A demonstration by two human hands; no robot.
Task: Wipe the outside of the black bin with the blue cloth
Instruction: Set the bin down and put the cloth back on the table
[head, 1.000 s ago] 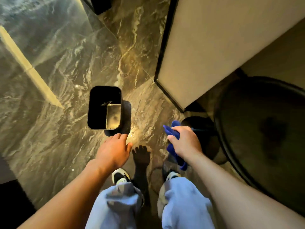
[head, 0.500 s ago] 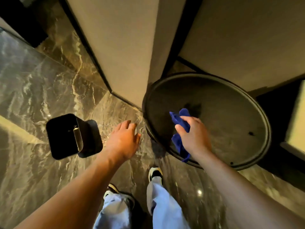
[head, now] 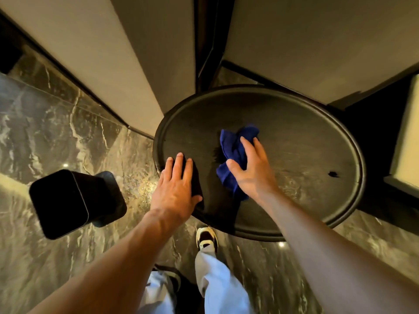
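The black bin (head: 61, 202) stands on the marble floor at the lower left, square-mouthed and seen from above. A crumpled blue cloth (head: 233, 150) lies on a round dark table, and my right hand (head: 251, 171) presses down on it with fingers spread over it. My left hand (head: 176, 186) hovers flat and open at the table's near left edge, holding nothing. Both hands are well to the right of the bin and apart from it.
The round dark table (head: 317, 137) with a raised rim fills the middle right. Beige wall panels (head: 113, 53) with black trim rise behind it. My legs and a shoe (head: 206, 237) stand on the marble floor (head: 45, 123) below the table.
The view swung right, so the bin slid to the left. My right hand carried the cloth over the table and laid it down flat. My left hand moved from near the bin to the table edge.
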